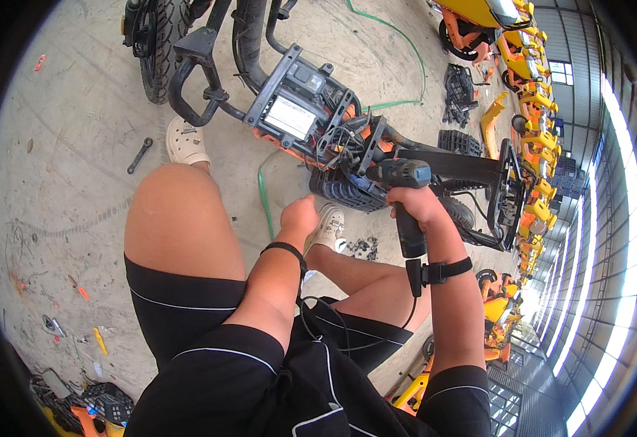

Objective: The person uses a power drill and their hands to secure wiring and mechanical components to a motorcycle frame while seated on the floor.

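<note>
My right hand (414, 202) is wrapped round the grip of a dark cordless drill (410, 237). The drill's head points left, against or just above the stripped frame (449, 166) of a scooter; whether its tip touches anything is hidden. My left hand (300, 216) is closed in a fist above my shoe, beside the scooter's black ribbed part (347, 191). Whatever it may hold is out of sight. Just beyond the drill lies a tangle of wires (344, 138), next to a box with a white label (291, 118) set in the frame.
A wrench (140, 156) lies on the concrete floor to the left. A green hose (422, 69) curves round behind the scooter. Small dark parts (363, 249) are scattered near my shoe. Rows of yellow scooters (537, 138) stand along the right. A tyre (164, 54) rises at the far left.
</note>
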`<act>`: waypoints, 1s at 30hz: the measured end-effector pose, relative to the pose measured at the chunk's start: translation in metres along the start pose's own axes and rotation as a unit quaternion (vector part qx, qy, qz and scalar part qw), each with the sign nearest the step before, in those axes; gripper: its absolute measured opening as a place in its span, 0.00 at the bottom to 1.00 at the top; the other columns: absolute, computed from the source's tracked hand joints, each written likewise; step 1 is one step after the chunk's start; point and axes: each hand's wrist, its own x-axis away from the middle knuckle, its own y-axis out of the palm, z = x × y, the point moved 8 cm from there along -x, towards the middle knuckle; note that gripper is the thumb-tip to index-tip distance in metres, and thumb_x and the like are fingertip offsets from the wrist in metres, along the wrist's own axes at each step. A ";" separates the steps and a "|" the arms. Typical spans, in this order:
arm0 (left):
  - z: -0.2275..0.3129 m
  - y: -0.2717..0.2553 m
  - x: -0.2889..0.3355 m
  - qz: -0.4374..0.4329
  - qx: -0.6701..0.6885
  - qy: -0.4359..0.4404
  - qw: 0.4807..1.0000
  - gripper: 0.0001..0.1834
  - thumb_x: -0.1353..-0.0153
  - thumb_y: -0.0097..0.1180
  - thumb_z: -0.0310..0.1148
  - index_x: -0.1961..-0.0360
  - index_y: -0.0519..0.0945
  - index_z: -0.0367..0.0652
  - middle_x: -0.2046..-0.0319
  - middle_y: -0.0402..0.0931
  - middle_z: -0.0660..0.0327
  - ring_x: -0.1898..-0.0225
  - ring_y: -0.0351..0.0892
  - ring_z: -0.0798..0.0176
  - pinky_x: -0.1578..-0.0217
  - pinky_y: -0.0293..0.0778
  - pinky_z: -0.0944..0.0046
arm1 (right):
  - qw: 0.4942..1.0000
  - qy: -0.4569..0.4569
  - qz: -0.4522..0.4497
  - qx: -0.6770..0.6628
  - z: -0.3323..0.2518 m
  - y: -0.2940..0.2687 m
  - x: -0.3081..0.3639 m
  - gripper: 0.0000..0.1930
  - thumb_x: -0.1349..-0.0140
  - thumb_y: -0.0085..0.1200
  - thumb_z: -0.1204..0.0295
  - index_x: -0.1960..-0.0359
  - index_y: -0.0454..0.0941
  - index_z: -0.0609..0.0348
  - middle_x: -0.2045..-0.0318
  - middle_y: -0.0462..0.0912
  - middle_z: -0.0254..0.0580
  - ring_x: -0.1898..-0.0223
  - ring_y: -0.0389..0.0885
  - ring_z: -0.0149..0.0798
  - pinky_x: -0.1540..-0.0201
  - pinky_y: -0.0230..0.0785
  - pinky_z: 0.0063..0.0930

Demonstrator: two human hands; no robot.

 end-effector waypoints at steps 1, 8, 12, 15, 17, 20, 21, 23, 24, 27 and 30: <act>-0.001 0.001 -0.001 -0.001 0.002 -0.004 1.000 0.10 0.37 0.51 0.35 0.58 0.80 0.44 0.62 0.84 0.46 0.58 0.83 0.39 0.57 0.77 0.42 | 1.000 0.001 0.001 -0.001 -0.002 0.000 0.000 0.09 0.53 0.59 0.80 0.68 0.77 0.61 0.76 0.78 0.37 0.83 0.77 0.36 0.78 0.72 0.32; -0.008 0.002 -0.003 0.004 0.016 -0.010 1.000 0.10 0.38 0.52 0.34 0.59 0.80 0.44 0.62 0.84 0.46 0.57 0.83 0.40 0.55 0.77 0.43 | 1.000 0.006 0.004 -0.016 -0.006 -0.006 0.005 0.11 0.52 0.59 0.80 0.65 0.79 0.61 0.75 0.79 0.37 0.82 0.77 0.36 0.78 0.72 0.31; -0.006 0.002 -0.002 0.001 0.013 -0.011 1.000 0.10 0.39 0.53 0.34 0.59 0.80 0.44 0.63 0.84 0.46 0.56 0.83 0.40 0.55 0.77 0.43 | 1.000 -0.004 0.005 -0.003 -0.004 -0.007 0.004 0.12 0.52 0.60 0.79 0.63 0.79 0.61 0.74 0.79 0.38 0.81 0.77 0.35 0.78 0.72 0.30; -0.012 0.004 -0.003 0.008 0.028 -0.021 0.999 0.10 0.39 0.53 0.34 0.60 0.80 0.43 0.63 0.84 0.46 0.57 0.83 0.40 0.55 0.77 0.43 | 1.000 -0.009 -0.008 0.002 -0.002 -0.007 0.000 0.12 0.52 0.60 0.79 0.63 0.79 0.61 0.74 0.80 0.38 0.81 0.77 0.35 0.78 0.72 0.30; -0.011 0.004 -0.003 0.003 0.020 -0.024 1.000 0.10 0.38 0.52 0.34 0.60 0.80 0.43 0.63 0.84 0.46 0.57 0.83 0.40 0.55 0.77 0.43 | 1.000 -0.010 -0.005 0.001 -0.002 -0.007 0.000 0.12 0.52 0.60 0.79 0.63 0.79 0.61 0.74 0.80 0.38 0.81 0.77 0.35 0.78 0.72 0.30; -0.014 0.008 -0.006 0.004 0.012 -0.021 1.000 0.10 0.38 0.52 0.35 0.60 0.80 0.43 0.63 0.84 0.46 0.57 0.83 0.40 0.55 0.77 0.43 | 1.000 0.004 -0.007 0.009 -0.001 -0.009 0.000 0.11 0.52 0.60 0.79 0.64 0.79 0.61 0.74 0.80 0.37 0.81 0.77 0.35 0.78 0.72 0.29; -0.013 0.007 -0.006 0.004 0.009 -0.018 1.000 0.10 0.38 0.52 0.35 0.60 0.80 0.43 0.62 0.84 0.46 0.57 0.82 0.40 0.55 0.77 0.43 | 1.000 0.012 -0.008 0.012 0.001 -0.010 -0.001 0.11 0.52 0.60 0.79 0.64 0.79 0.61 0.74 0.80 0.37 0.81 0.77 0.35 0.78 0.72 0.29; -0.014 0.007 -0.005 0.002 0.013 -0.023 1.000 0.10 0.38 0.52 0.35 0.60 0.80 0.43 0.62 0.84 0.46 0.57 0.82 0.40 0.55 0.77 0.43 | 1.000 0.004 -0.012 0.002 0.002 -0.010 -0.001 0.11 0.52 0.60 0.80 0.64 0.78 0.61 0.73 0.79 0.37 0.81 0.77 0.34 0.78 0.72 0.29; -0.014 0.006 -0.004 0.001 0.015 -0.026 1.000 0.10 0.37 0.52 0.35 0.60 0.80 0.43 0.62 0.84 0.46 0.57 0.82 0.40 0.55 0.77 0.43 | 1.000 0.001 -0.015 -0.003 0.001 -0.009 -0.001 0.11 0.52 0.60 0.80 0.64 0.78 0.61 0.73 0.79 0.37 0.81 0.77 0.34 0.78 0.72 0.29; -0.013 0.005 -0.004 -0.003 0.011 -0.031 0.999 0.10 0.37 0.51 0.35 0.59 0.80 0.43 0.62 0.84 0.46 0.57 0.82 0.40 0.55 0.77 0.43 | 1.000 0.009 -0.008 -0.005 -0.002 -0.007 0.004 0.11 0.52 0.60 0.80 0.64 0.78 0.61 0.73 0.79 0.36 0.81 0.77 0.34 0.78 0.72 0.29; -0.014 0.005 -0.004 -0.006 0.012 -0.031 0.999 0.10 0.37 0.51 0.35 0.59 0.80 0.43 0.62 0.84 0.46 0.56 0.82 0.40 0.54 0.77 0.44 | 1.000 -0.004 -0.009 0.003 -0.001 -0.007 0.004 0.11 0.51 0.59 0.80 0.64 0.77 0.61 0.72 0.78 0.36 0.80 0.77 0.34 0.78 0.73 0.29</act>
